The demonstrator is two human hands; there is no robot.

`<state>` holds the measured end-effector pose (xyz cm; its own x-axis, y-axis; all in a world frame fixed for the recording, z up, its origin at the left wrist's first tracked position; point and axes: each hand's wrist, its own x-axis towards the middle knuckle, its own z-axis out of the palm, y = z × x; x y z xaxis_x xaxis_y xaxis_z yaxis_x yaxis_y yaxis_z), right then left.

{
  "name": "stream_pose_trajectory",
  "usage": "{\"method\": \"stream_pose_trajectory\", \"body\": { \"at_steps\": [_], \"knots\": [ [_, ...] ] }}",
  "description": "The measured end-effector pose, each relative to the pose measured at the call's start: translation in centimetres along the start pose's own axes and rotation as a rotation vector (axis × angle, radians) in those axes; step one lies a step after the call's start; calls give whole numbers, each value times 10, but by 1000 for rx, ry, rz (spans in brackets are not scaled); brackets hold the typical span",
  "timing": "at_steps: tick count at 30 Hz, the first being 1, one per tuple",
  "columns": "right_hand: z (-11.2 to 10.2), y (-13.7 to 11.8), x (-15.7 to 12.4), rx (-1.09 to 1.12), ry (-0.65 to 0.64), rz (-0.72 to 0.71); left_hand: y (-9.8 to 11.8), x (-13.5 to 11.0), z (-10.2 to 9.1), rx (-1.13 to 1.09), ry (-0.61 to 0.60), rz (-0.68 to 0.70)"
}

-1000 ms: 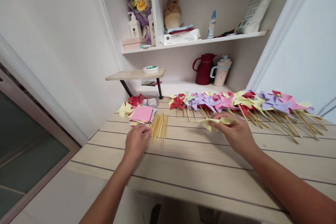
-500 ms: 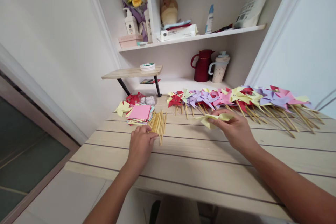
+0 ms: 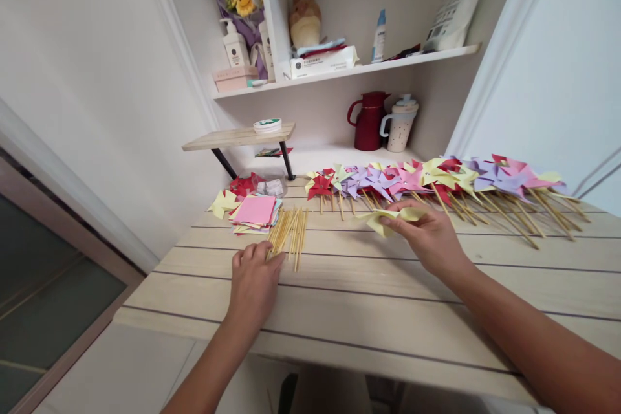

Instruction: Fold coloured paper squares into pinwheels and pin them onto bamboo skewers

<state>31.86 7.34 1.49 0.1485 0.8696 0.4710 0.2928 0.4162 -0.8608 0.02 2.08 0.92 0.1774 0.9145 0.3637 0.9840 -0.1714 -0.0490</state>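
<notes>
My right hand pinches a pale yellow paper pinwheel above the table, its blades folded sideways to me; no stick shows on it. My left hand is at the near ends of a bunch of thin wooden sticks, its thumb apart from its curled fingers; nothing shows held in it. Behind the sticks, a stack of coloured paper squares has a pink sheet on top. Beside the stack lie another yellow paper pinwheel, red ones and a clear plastic packet.
Finished pinwheels on sticks lie in a long row along the table's back right. A small wooden riser carries a round white tin. Behind stand a dark red jug and a speckled cup, under a loaded shelf.
My left hand has drawn back slightly toward me from the sticks, and a few sticks have shifted, one lying more slanted. My right hand still holds the yellow pinwheel. The view has shifted slightly.
</notes>
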Motion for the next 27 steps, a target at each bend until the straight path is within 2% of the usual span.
{"method": "stream_pose_trajectory", "body": {
  "at_steps": [16,22,27],
  "knots": [
    [2,-3,1,14,-48,40,20,24,4,31,48,26],
    [2,0,2,7,-50,40,25,20,-1,84,47,-12],
    [3,-1,1,16,-59,55,28,5,-11,145,51,-6]
  ]
}}
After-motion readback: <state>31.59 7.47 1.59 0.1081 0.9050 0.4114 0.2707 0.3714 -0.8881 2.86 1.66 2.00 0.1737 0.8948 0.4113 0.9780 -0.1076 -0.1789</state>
